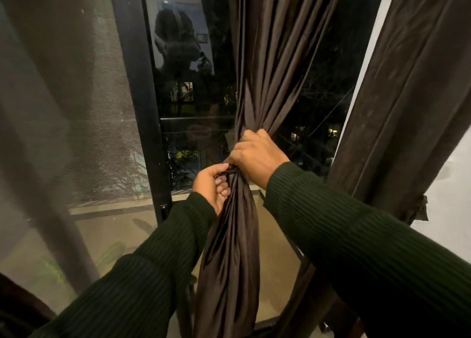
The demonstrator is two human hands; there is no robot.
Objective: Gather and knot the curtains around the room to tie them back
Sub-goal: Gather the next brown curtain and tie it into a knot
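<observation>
Knotting is under way on the middle curtain (pixel 270 65), the dark brown panel hanging down the centre of the window (pixel 193 88). The right hand (pixel 254 154) is clenching round the gathered fabric where its folds are converging, and the left hand (pixel 214 185) is gripping the bunch just below, fingers curling into the twisted neck between the two hands. Below them the tail of the cloth is hanging loose in one thick rope toward the bottom edge of the window.

Judging by this, the gathering looks finished and the wrap is being cinched; whether a full loop is already passing through is hidden behind the hands. The next move is probably calling for the lower hand to pull the tail snug while the upper hand is holding the neck from slipping, since the cloth looks smooth.

A second curtain (pixel 407 108) is hanging untied along the right edge of the window, close to the right sleeve. A mesh screen (pixel 76 108) is covering the left side, and a black frame post (pixel 137 95) is standing between it and the glass, near the left hand yet apart from it
</observation>
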